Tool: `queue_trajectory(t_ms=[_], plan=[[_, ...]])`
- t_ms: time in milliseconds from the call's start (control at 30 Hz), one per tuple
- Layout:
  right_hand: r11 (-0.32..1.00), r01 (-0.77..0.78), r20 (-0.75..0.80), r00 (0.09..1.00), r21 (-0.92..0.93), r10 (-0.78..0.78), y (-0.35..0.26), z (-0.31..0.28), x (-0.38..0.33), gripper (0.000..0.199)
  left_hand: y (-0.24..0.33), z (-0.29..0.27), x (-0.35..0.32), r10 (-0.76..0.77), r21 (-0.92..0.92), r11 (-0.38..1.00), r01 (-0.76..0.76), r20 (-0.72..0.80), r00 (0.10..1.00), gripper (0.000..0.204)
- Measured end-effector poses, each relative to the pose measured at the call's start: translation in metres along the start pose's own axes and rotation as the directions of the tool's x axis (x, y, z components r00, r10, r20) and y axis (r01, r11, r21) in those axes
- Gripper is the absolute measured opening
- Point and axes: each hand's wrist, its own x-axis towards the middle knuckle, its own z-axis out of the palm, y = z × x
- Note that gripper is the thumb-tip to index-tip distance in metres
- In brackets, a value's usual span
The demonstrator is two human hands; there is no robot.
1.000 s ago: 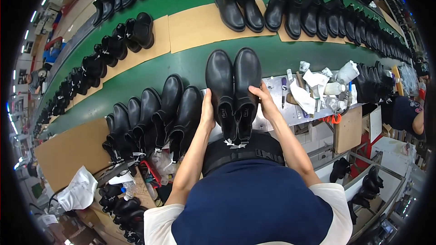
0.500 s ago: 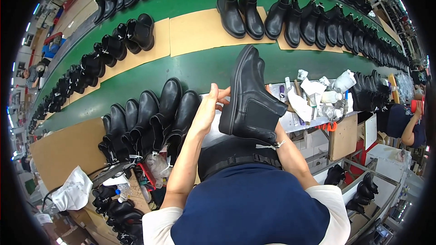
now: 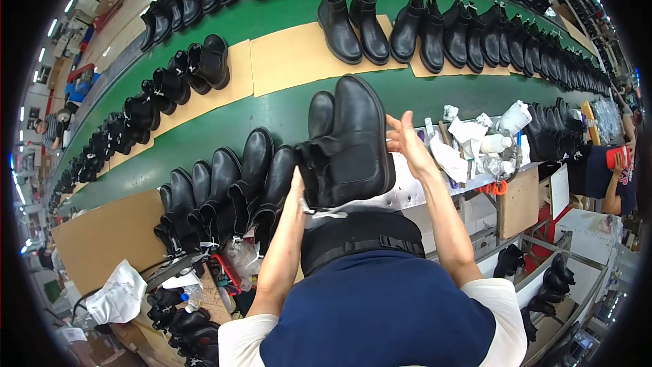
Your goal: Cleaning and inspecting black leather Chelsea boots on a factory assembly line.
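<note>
A pair of black ankle boots (image 3: 358, 139) with elastic side panels is held up in front of my waist, toes pointing away. White ties hang at their heel end. My left hand (image 3: 297, 185) grips the pair from the left; its fingers are mostly hidden behind the leather. On the other side, my right hand (image 3: 410, 147) is open, fingers stretched toward the sole edge of the right-hand boot. Its fingertips are at or very close to that edge; contact is hard to tell.
Rows of black boots (image 3: 339, 30) line the green bench (image 3: 285, 112) on tan cardboard (image 3: 282, 61). More boots (image 3: 255, 163) stand close by my left arm. Bottles (image 3: 496, 143), white cloths (image 3: 448, 160) and tools lie right. Another person's hand (image 3: 618, 163) shows at far right.
The boots have turned over so their opposite side faces me. My left hand, open before, now grips them; my right hand has come out from behind them and opened.
</note>
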Motion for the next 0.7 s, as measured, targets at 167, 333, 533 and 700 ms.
queue_trajectory(t_ms=[167,333,533,700], plan=[[0.993,0.107,0.02,0.994,-0.047,-0.106,-0.025,0.029,-0.011,0.101,-0.015,-0.002,0.001,0.106,-0.003,0.994,-0.109,0.241,0.965,0.067],[0.99,0.112,0.043,0.992,0.086,-0.116,-0.022,0.031,-0.01,0.093,-0.017,0.02,-0.012,0.244,0.281,0.912,-0.298,0.214,0.946,0.065],[0.974,0.224,0.014,0.975,-0.021,-0.224,-0.007,0.03,-0.003,0.073,-0.029,0.05,-0.043,0.461,0.577,0.626,-0.524,0.269,0.846,0.063],[0.915,0.282,-0.02,0.954,-0.287,-0.3,0.021,0.031,0.017,0.069,-0.029,0.0,0.006,0.439,-0.245,0.868,-0.432,-0.029,0.898,0.055]])
